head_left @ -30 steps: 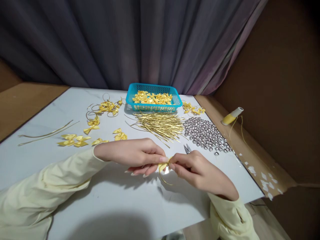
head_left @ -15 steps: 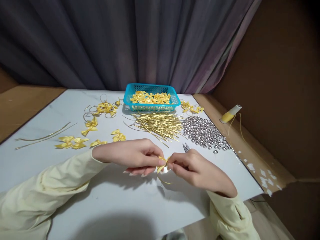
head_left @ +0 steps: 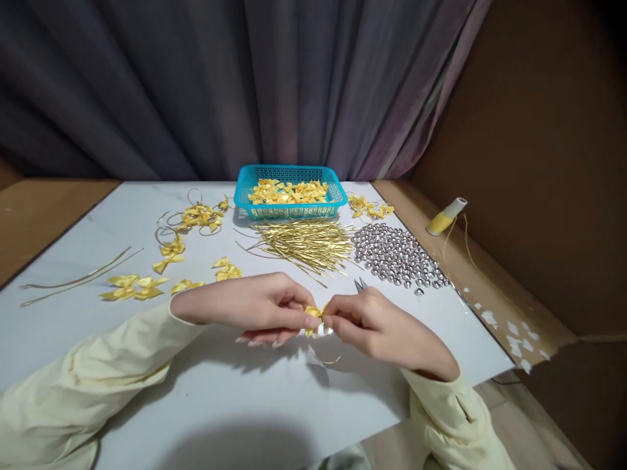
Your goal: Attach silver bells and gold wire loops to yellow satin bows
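My left hand (head_left: 264, 307) pinches a yellow ribbon bow (head_left: 312, 314) between thumb and forefinger. At the bow's right side, my right hand (head_left: 375, 326) has its thumb and index finger closed on it as well, so the fingertips of both hands nearly meet. Much of the bow is covered by the fingers. Below it a thin gold wire tie (head_left: 326, 360) curves down over the white table. The tips of small scissors (head_left: 360, 285) show just beyond my right hand; the rest is hidden, and I cannot tell whether they lie on the table.
A blue basket (head_left: 289, 211) of yellow bows stands at the back. Before it lie gold ties (head_left: 306, 245), with silver beads (head_left: 396, 254) to their right. Finished-looking bows (head_left: 198, 217) with cords sit left. A yellow thread spool (head_left: 443, 220) and paper scraps (head_left: 514, 343) are on the right.
Both hands keep their pinch on the bow, which is turned a little and shows less of its ribbon. The view has shifted slightly.
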The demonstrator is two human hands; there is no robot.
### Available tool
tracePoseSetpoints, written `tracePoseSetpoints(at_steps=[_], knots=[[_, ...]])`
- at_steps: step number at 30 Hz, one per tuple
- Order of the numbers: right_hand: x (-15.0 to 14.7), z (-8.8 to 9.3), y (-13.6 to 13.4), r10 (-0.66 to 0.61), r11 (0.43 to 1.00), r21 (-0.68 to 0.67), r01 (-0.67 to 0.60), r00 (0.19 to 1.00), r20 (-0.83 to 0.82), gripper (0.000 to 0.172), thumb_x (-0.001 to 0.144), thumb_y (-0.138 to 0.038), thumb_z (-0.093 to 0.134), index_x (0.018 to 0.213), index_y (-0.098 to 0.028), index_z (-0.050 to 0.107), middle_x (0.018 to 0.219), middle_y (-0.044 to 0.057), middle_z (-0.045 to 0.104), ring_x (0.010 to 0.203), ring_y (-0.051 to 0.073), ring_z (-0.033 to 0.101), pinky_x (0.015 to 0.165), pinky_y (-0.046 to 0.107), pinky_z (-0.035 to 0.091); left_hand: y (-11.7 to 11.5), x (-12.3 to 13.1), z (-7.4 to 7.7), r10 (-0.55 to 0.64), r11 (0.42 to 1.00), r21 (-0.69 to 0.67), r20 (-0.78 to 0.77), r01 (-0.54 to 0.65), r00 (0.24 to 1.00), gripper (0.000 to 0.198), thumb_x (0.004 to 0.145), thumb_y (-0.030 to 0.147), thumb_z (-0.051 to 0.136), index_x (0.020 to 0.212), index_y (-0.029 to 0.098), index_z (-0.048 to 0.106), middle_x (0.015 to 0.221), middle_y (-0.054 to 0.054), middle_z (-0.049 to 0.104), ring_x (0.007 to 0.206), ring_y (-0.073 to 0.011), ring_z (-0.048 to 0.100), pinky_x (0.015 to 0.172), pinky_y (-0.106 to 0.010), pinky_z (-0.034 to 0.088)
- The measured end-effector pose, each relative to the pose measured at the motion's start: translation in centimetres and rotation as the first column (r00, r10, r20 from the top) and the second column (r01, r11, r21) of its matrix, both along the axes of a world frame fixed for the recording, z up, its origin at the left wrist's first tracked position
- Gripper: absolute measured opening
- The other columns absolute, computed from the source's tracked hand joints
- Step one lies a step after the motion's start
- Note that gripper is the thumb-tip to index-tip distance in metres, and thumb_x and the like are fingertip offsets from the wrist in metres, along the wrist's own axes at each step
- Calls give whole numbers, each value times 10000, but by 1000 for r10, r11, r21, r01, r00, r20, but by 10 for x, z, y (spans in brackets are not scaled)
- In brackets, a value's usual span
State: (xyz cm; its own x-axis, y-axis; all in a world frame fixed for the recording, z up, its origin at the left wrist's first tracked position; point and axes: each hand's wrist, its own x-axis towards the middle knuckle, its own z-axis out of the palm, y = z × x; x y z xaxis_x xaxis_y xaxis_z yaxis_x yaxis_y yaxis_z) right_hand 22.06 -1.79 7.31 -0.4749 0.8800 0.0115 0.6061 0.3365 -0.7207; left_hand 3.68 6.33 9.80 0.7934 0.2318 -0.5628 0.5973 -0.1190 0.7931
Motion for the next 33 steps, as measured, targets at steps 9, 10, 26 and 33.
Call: tracePoseSetpoints(at_steps=[9,10,26,33], knots=[[3,1,0,29,999,37,-30,999,36,183,811,-105,450,785,-103,630,501,-60,411,443,45,349,445,168,251,0,1,2,-6,1000,8,-33,6,999,327,816,448,514,665,159,485,475,41,460,327,-48,351,307,-127,286],[3,1,0,35,998,43,-37,999,36,179,809,-101,451,787,-102,629,499,-63,401,441,44,344,445,167,249,0,1,1,-8,1000,6,-34,8,999,327,816,450,514,669,160,485,475,43,458,328,-47,351,306,-126,287],[1,-3,-2,74,992,97,-83,993,94,165,812,-103,433,769,-117,591,499,-69,356,435,46,323,453,179,238,-4,2,1,33,999,-16,-45,-34,998,228,838,333,503,684,165,499,468,56,458,314,-38,335,291,-110,266],[0,-3,-3,65,994,83,-73,993,103,169,816,-116,431,777,-120,595,506,-64,376,444,50,340,462,183,248,-3,4,0,48,999,24,-36,-47,998,269,800,364,547,635,163,476,448,58,441,323,-43,354,301,-113,270]])
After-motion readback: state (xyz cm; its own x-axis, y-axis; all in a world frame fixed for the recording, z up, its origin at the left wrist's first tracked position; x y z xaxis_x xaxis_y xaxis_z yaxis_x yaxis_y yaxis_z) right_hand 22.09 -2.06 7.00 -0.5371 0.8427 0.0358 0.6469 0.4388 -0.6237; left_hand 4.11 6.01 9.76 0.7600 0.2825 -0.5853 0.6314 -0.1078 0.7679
